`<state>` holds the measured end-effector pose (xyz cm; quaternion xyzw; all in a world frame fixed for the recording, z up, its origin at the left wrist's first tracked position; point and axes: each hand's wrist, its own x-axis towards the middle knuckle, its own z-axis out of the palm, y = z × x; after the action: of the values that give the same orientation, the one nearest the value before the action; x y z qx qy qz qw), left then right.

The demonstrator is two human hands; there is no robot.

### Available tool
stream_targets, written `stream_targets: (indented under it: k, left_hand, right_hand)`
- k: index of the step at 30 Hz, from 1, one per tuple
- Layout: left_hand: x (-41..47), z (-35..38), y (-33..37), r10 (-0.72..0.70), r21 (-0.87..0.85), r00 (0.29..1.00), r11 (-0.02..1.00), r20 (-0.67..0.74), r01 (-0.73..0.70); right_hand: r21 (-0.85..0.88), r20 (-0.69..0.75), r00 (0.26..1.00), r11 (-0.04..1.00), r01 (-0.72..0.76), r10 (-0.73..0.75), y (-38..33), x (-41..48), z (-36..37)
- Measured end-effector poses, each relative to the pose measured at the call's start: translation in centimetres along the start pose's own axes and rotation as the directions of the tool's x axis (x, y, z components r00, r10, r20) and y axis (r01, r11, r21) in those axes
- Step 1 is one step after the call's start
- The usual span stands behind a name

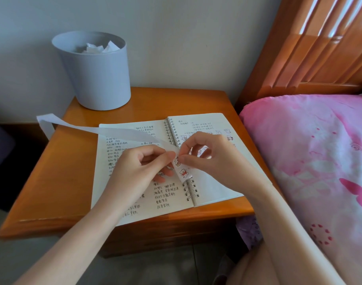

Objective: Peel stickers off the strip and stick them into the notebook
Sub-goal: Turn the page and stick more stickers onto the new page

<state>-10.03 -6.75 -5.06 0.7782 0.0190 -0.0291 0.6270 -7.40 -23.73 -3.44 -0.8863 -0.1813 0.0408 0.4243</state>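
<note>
Hands point(204, 155) pinch glossy sticker strip point(183, 171) | spiral-bound notebook point(206, 124) | sticker possibly lifting

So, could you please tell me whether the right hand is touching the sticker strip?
Touching. The head view shows the right hand pinching the sticker strip at its bear stickers, with thumb and forefinger closed on it, opposite the left hand.

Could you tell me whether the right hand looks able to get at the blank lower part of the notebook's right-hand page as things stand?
Probably yes. The right hand hovers just above the white spiral-bound notebook, pinching a bear sticker on the white paper sticker strip held by the left hand; nothing lies on that area.
</note>
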Motion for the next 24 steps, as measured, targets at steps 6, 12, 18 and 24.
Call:
stream_targets:
  k: [6, 12, 18, 24]
  left_hand:
    - [0.1, -0.1, 0.1, -0.019, -0.048, 1.000, 0.999, 0.013, 0.020]
    - [0.1, -0.3, -0.2, -0.024, -0.059, 0.999, 0.998, 0.031, 0.026]
    - [0.2, -0.3, -0.4, -0.013, -0.029, 0.999, 0.999, 0.053, 0.014]
    - [0.2, -0.4, -0.5, -0.013, -0.027, 0.998, 1.000, 0.053, 0.015]
  right_hand:
    - [0.034, -0.001, 0.999, 0.998, 0.049, -0.049, -0.2, 0.0, -0.4]
    - [0.229, -0.090, 0.996, 0.973, 0.006, 0.015, -0.1, -0.3, -2.5]
    - [0.193, -0.313, 0.892, 0.942, -0.276, 0.326, 4.3, -0.8, -6.6]
    - [0.184, -0.353, 0.838, 0.909, -0.374, 0.416, 6.2, -0.6, -7.2]
